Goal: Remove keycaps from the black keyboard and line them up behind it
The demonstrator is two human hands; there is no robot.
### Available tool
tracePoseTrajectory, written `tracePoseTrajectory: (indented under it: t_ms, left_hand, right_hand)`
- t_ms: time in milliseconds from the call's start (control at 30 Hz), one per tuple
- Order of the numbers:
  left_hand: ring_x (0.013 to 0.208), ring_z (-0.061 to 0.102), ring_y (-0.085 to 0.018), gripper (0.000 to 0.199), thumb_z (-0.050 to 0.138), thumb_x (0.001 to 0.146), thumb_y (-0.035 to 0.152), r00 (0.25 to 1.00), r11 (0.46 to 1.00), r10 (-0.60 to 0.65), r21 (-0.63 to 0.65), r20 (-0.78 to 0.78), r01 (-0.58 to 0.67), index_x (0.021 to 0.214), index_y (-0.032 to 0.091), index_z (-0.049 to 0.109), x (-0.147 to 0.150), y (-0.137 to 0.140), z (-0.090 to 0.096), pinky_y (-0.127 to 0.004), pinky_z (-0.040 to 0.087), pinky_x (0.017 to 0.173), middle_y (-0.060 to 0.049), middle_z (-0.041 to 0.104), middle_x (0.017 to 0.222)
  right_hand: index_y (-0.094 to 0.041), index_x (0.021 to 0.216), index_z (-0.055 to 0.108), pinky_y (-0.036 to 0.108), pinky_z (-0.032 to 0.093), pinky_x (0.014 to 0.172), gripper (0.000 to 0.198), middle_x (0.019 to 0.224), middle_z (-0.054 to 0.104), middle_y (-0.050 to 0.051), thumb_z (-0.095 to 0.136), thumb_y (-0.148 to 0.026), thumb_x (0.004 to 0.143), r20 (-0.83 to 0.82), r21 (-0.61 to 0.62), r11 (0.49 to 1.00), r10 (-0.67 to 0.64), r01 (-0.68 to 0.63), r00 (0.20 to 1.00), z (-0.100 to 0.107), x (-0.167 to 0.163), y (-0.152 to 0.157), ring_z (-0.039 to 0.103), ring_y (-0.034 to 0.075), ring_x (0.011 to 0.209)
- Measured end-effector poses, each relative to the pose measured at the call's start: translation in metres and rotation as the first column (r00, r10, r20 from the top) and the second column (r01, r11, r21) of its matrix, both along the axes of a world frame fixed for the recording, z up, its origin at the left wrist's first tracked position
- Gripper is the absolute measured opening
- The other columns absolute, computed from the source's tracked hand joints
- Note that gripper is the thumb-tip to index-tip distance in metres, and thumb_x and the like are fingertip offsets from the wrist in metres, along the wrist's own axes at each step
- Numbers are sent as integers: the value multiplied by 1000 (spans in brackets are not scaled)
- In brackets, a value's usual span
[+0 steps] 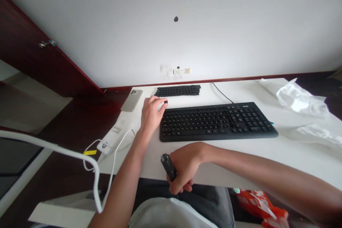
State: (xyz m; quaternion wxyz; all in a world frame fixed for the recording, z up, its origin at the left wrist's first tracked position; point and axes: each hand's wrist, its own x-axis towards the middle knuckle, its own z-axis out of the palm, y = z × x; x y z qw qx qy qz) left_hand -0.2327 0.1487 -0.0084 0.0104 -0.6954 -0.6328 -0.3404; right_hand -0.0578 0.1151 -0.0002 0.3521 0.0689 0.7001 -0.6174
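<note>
My left hand (151, 112) pinches a small black keycap (166, 102) between thumb and fingertips, just above the upper left corner of a black keyboard (219, 138). Much of the keyboard's letter area shows small stems where caps have come off. Behind it, black keycaps (177, 91) lie in close rows on the white table (152, 171). My right hand (184, 167), at the table's front edge, is closed around a short dark tool with a pronged tip (168, 166). The tool's lower end is hidden in my fist.
A phone (131, 100) lies at the back left, with a white power strip (113, 139) and its cord nearer. Crumpled white plastic wrapping (296, 96) covers the right side. Wall sockets (182, 71) sit behind the table. A red bag (256, 203) is below at right.
</note>
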Motion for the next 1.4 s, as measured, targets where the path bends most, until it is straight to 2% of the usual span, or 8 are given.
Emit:
tracePoseTrajectory:
  t_ms: [100, 200, 300, 400, 667, 767, 1000, 1400]
  left_hand:
    - [95, 69, -21, 23, 67, 99, 31, 999, 989, 45, -140, 13, -43, 118, 25, 78, -12, 44, -5, -32, 52, 92, -5, 76, 104]
    - [91, 70, -20, 25, 67, 98, 34, 999, 966, 42, -258, 12, -37, 118, 27, 80, -22, 63, -17, -28, 50, 85, -4, 78, 98]
    - [77, 67, -18, 27, 66, 98, 38, 998, 951, 64, -302, -10, -65, 120, 30, 81, -29, 62, -30, -27, 46, 76, -2, 73, 78]
    - [72, 65, -18, 29, 66, 97, 38, 998, 945, 65, -322, -12, -65, 121, 30, 80, -33, 58, -39, -27, 44, 73, -1, 70, 72]
    - [64, 57, -16, 32, 65, 97, 35, 998, 948, 55, -315, 7, -50, 126, 30, 78, -34, 61, -38, -27, 39, 67, 3, 60, 62]
    - [63, 55, -15, 33, 67, 95, 33, 997, 950, 69, -307, 21, -59, 127, 30, 77, -33, 59, -34, -27, 38, 66, 4, 58, 62]
    - [66, 60, -17, 14, 69, 93, 35, 990, 946, 132, -292, -48, -141, 103, 33, 79, -29, 55, -27, -28, 37, 65, 4, 65, 67]
    - [70, 63, -19, 17, 66, 95, 32, 976, 933, 208, -285, -71, -220, 104, 34, 80, -32, 60, -34, -29, 37, 66, 2, 68, 70]
  right_hand:
    - [-17, 76, 68, 22, 54, 61, 20, 61, 66, -3, 70, -36, 80, 47, -37, 998, -44, 46, 998, -13, -4, 3, 63, 12, 58]
    - [-17, 76, 68, 21, 52, 58, 19, 60, 66, -4, 69, -36, 81, 64, -37, 998, -52, 55, 997, -16, -5, 8, 61, 11, 56]
    - [-18, 75, 68, 20, 52, 57, 16, 59, 66, -5, 70, -33, 80, 76, -78, 996, -35, 41, 997, -18, -6, 12, 62, 11, 56]
    - [-17, 75, 68, 20, 52, 58, 15, 59, 66, -5, 71, -31, 81, 89, -123, 990, -62, 72, 994, -21, -7, 14, 62, 11, 55]
    - [-17, 73, 66, 18, 52, 57, 16, 56, 65, -6, 69, -27, 84, 109, -153, 986, -52, 68, 993, -22, -8, 16, 60, 9, 54]
    - [-17, 73, 66, 18, 51, 57, 16, 57, 65, -6, 69, -27, 84, 105, -162, 984, -54, 70, 993, -23, -8, 17, 60, 9, 53]
    - [-17, 72, 66, 19, 51, 57, 17, 57, 65, -6, 71, -30, 82, 107, -151, 985, -68, 84, 992, -24, -7, 17, 60, 9, 52]
    - [-17, 71, 66, 20, 50, 55, 18, 56, 65, -6, 73, -32, 80, 95, -155, 982, -93, 107, 991, -21, -8, 16, 60, 10, 52]
